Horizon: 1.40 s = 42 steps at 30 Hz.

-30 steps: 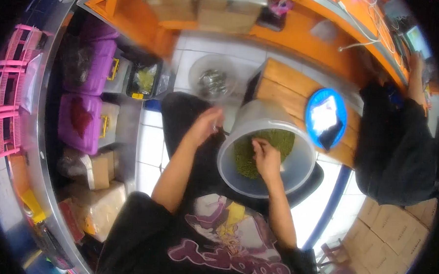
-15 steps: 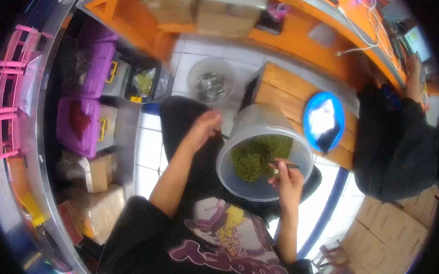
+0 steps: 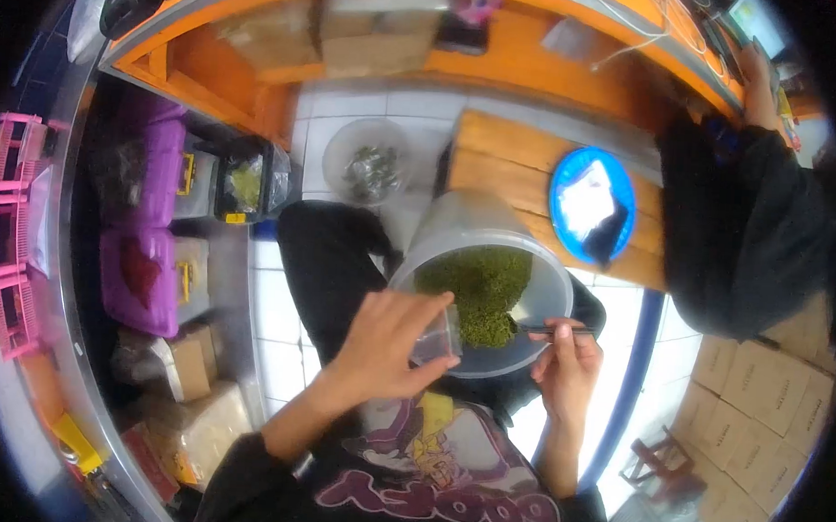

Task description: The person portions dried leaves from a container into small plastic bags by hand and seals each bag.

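A translucent plastic bucket (image 3: pixel 557 276) tilts toward me between my legs, with dark green, crumbly leaf-like stuff (image 3: pixel 485 287) inside. My left hand (image 3: pixel 391 339) is at the bucket's left rim, thumb and fingers around a small clear plastic container (image 3: pixel 441 337); whether it is a bag or a cup I cannot make out. At the right rim my right hand (image 3: pixel 567 365) grips the dark handle of a spoon (image 3: pixel 532 328). The spoon's far end points into the green stuff and is partly hidden there.
A wooden bench (image 3: pixel 497 162) bears a blue plate (image 3: pixel 560 207) with white and black items. Behind the bucket sits a clear tub (image 3: pixel 334 155) of small packets. Purple bins (image 3: pixel 137 291) line the left; another person's dark sleeve (image 3: pixel 756 220) and cardboard boxes (image 3: pixel 761 407) are right.
My left hand has come from beside the bucket to its front left rim, now with the clear container. My right hand has turned the spoon further into the green stuff. The view has shifted.
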Each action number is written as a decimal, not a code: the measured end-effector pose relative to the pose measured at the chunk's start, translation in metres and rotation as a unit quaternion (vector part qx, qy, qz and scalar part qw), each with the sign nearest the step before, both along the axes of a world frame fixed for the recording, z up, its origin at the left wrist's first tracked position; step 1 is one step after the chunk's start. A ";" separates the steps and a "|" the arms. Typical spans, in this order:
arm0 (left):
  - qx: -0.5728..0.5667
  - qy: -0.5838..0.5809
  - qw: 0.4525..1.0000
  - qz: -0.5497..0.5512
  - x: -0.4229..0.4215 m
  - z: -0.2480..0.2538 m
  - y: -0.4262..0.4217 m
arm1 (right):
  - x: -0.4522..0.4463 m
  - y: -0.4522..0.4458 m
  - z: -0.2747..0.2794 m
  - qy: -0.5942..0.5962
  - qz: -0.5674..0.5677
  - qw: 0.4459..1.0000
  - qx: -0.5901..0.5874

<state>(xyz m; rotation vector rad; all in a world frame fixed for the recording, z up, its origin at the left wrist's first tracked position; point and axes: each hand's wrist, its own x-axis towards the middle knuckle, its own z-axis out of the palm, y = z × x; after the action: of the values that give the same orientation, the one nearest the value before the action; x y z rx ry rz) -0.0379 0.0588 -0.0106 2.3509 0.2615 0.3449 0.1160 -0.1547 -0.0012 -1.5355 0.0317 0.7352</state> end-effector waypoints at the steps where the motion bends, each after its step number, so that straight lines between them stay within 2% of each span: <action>1: -0.010 -0.019 1.000 -0.001 0.004 -0.002 -0.005 | 0.000 0.001 0.005 -0.002 -0.003 1.000 0.001; 4: -0.032 -0.059 0.998 -0.008 0.021 -0.008 -0.019 | -0.005 0.003 0.014 -0.025 0.017 0.999 -0.028; 7: -0.021 -0.069 0.997 -0.006 0.032 -0.020 -0.029 | -0.010 0.003 0.021 -0.044 0.147 0.988 0.034; 10: -0.037 -0.086 0.996 0.012 0.034 -0.034 -0.030 | 0.001 -0.014 0.021 -0.099 0.107 0.986 0.083; 12: -0.167 -0.171 0.970 0.050 0.023 -0.042 -0.034 | 0.014 -0.026 0.014 -0.119 0.016 0.974 0.193; 13: -0.292 -0.106 0.949 0.058 0.020 -0.047 -0.037 | 0.020 -0.029 0.015 -0.135 0.006 0.976 0.169; 14: -0.289 -0.104 0.950 0.059 0.018 -0.049 -0.039 | 0.024 -0.031 0.015 -0.153 -0.002 0.977 0.146; 15: -0.446 -0.117 0.885 0.061 0.021 -0.048 -0.037 | 0.025 -0.027 0.016 -0.166 0.023 0.985 0.048; 16: -0.592 -0.123 0.794 0.058 0.023 -0.047 -0.035 | 0.023 -0.022 0.018 -0.130 0.061 0.988 -0.050; 17: -0.659 -0.098 0.744 0.039 0.023 -0.051 -0.030 | 0.021 -0.013 0.017 -0.132 0.129 0.978 -0.097; 18: -0.659 -0.097 0.745 0.038 0.022 -0.054 -0.030 | 0.017 -0.005 0.016 -0.135 0.198 0.960 -0.144; 19: -0.722 -0.084 0.686 0.032 0.023 -0.057 -0.028 | 0.012 0.001 0.015 -0.138 0.197 0.960 -0.141; 20: -0.779 -0.072 0.622 0.025 0.025 -0.057 -0.025 | 0.007 0.008 0.014 -0.210 0.196 0.945 -0.158; 21: -0.777 -0.075 0.625 0.024 0.027 -0.053 -0.024 | 0.003 0.015 0.013 -0.279 0.195 0.924 -0.175; 22: -0.618 -0.047 0.784 0.035 0.029 -0.047 -0.028 | 0.000 0.021 0.015 -0.278 0.195 0.925 -0.173; 23: -0.430 -0.016 0.902 0.041 0.029 -0.043 -0.032 | -0.003 0.026 0.022 -0.343 0.217 0.900 -0.157; 24: -0.428 -0.015 0.903 0.033 0.028 -0.043 -0.033 | -0.006 0.030 0.027 -0.409 0.233 0.871 -0.143; 25: -0.280 -0.023 0.959 0.021 0.030 -0.045 -0.035 | -0.011 0.037 0.030 -0.432 0.258 0.847 -0.172; 26: -0.127 -0.037 0.991 0.005 0.032 -0.048 -0.038 | -0.017 0.042 0.027 -0.463 0.250 0.833 -0.168; 28: -0.142 -0.014 0.989 -0.021 0.035 -0.048 -0.042 | -0.021 0.039 0.012 -0.475 0.281 0.808 -0.203; 30: 0.002 -0.034 0.997 0.067 0.041 -0.029 -0.044 | -0.015 0.035 0.003 -0.490 0.271 0.793 -0.240; 32: -0.003 -0.020 0.998 0.066 0.026 -0.039 -0.043 | -0.011 0.029 -0.001 -0.502 0.275 0.776 -0.265; 35: -0.173 0.021 0.984 0.016 0.016 -0.043 -0.036 | -0.005 0.022 -0.003 -0.505 0.295 0.760 -0.285; 37: -0.191 0.007 0.981 0.023 0.025 -0.025 -0.034 | -0.006 0.018 0.002 -0.476 0.287 0.786 -0.272; 38: -0.216 0.001 0.976 0.027 0.027 -0.025 -0.034 | -0.006 0.015 0.001 -0.476 0.286 0.787 -0.270; 40: -0.266 -0.014 0.963 0.035 0.030 -0.027 -0.034 | -0.002 0.011 -0.001 -0.427 0.296 0.823 -0.228; 42: -0.285 0.061 0.957 -0.013 0.024 -0.039 -0.027 | 0.001 0.010 0.001 -0.425 0.289 0.834 -0.202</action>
<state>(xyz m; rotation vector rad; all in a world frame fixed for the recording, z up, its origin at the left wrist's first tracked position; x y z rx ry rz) -0.0141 0.0321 -0.0496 1.8034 0.3386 0.0903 0.1167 -0.1447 -0.0002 -2.2051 -1.0447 0.4470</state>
